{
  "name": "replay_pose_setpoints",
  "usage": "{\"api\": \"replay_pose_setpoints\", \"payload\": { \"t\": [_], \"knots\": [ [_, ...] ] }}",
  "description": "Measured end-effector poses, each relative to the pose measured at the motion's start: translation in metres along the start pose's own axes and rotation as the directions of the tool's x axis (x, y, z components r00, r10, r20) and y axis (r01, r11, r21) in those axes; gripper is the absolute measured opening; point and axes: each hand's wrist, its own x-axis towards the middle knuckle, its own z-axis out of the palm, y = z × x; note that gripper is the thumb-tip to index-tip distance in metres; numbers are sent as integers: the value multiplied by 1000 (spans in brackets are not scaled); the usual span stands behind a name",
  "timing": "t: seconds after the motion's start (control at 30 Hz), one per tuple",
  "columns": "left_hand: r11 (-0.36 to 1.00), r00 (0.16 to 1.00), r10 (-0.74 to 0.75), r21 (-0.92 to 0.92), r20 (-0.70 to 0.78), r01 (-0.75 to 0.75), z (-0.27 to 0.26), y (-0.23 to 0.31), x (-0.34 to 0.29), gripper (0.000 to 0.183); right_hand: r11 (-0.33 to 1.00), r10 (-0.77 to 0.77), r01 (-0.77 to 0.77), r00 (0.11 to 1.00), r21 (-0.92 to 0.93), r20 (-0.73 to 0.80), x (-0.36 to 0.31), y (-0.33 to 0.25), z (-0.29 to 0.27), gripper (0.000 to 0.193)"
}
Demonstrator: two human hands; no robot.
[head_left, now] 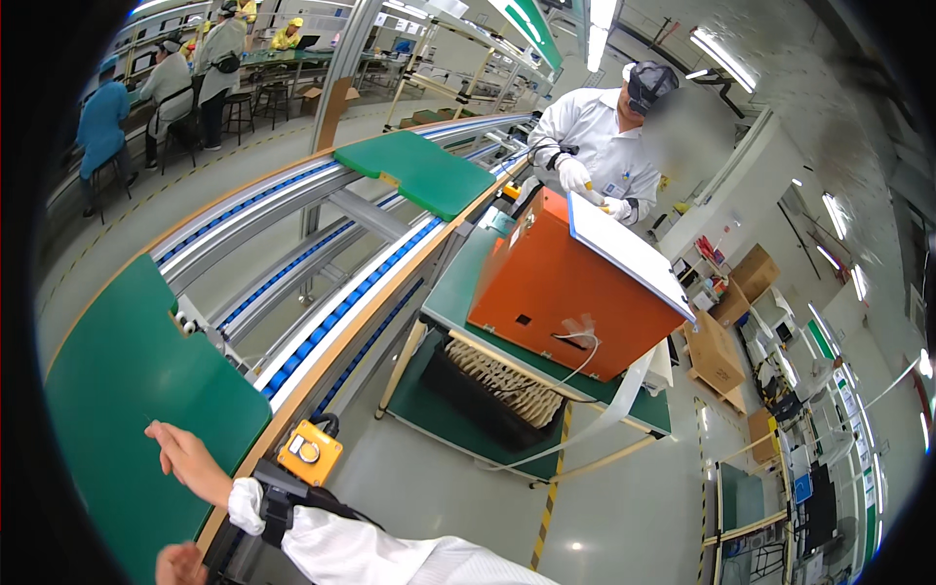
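Note:
My right hand [188,461] reaches in from the right in a white sleeve with a black strap at the wrist. It is over the green board [146,361] on the conveyor's near end. Its fingers are drawn together in a pinch. A faint thin line shows at the fingertips, too fine to name. My left hand [181,565] shows only in part at the bottom edge, blurred, near the board's wooden border. How its fingers lie is not plain. A yellow box with a round button [310,453] sits on the conveyor's side, beyond my right wrist.
Conveyor rails with blue rollers [322,341] run away to another green board [419,171]. To the right, an orange cabinet [561,292] with a white panel stands on a wheeled green-topped cart [458,283]. Behind it a person in white [604,136] wears gloves. Other people sit and stand far left.

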Motion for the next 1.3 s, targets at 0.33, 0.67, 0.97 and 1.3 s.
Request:
{"api": "replay_pose_setpoints", "payload": {
  "t": [0.33,0.67,0.97,1.3],
  "knots": [
    [947,931,98,-255,-351,-196,-111,-35,19,21,973,232,-223,954,-67,189,2,27,37,58],
    [943,898,35,-284,-438,-175,-109,-54,20,14,938,251,-140,905,-317,343,-14,7,72,20],
    [892,930,99,-381,-355,-241,-71,-35,32,18,774,-53,310,901,-552,431,-26,-10,59,25],
    [897,986,40,-429,-164,-107,-70,-29,2,27,354,-68,644,741,-678,668,-41,-15,81,45]
  ]
}}
